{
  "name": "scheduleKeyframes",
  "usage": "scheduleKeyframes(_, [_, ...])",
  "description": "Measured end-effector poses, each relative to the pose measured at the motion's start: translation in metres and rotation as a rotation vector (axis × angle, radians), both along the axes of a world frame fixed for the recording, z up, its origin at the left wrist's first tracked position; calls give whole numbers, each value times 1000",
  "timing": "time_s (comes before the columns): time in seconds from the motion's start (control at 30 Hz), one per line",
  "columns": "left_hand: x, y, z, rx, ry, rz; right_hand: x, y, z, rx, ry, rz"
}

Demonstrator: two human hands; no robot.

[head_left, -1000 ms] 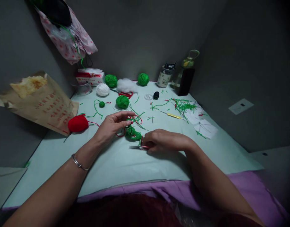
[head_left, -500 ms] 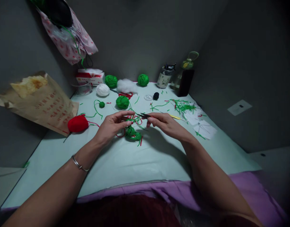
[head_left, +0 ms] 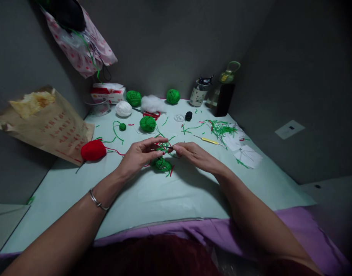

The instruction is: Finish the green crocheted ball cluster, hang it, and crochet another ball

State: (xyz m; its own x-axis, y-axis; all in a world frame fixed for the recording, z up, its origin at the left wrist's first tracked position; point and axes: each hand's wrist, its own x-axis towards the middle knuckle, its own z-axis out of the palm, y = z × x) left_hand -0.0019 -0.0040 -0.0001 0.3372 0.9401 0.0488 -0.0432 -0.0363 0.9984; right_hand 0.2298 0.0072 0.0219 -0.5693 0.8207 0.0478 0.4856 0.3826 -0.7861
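The pale table (head_left: 164, 199) keeps the same spread as half a second ago, but over it the right hand (head_left: 197, 156), then with dark blades plainly showing, now sits closer beside the left hand (head_left: 137, 157). At the table's left stands a brown paper bag (head_left: 51, 128), flatbread (head_left: 33, 103) poking from its mouth. Along the back are a green-capped bottle (head_left: 227, 78), a red-and-white box (head_left: 108, 94), a clear tub (head_left: 99, 109) whose contents I cannot make out, and a jar (head_left: 198, 95) holding dark objects. The left hand is half curled, thumb and fingers pinching the top of a green crocheted piece (head_left: 162, 164) at mid-table. The right fingers close around small scissors (head_left: 170, 147), mostly hidden, their dark tip among loose yarn ends.
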Motion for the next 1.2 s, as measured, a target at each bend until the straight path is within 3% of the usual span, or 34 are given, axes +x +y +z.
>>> scheduleKeyframes(0.1, [0,0,0,8,-5,6,2,2,0,3,-13,-38])
scheduleKeyframes(0.43, [2,-2,-1,-99,-64,-45,-8,-3,0,-81,74,57])
scheduleKeyframes(1.0, [3,-1,1,-119,-47,-28,-8,3,-13,-157,232,-32])
scheduleKeyframes(1.1, [-1,1,3,-115,-32,-17,-3,4,-7,-199,244,42])
scheduleKeyframes(1.2, [-6,5,6,-97,-81,39,3,2,3,-265,119,181])
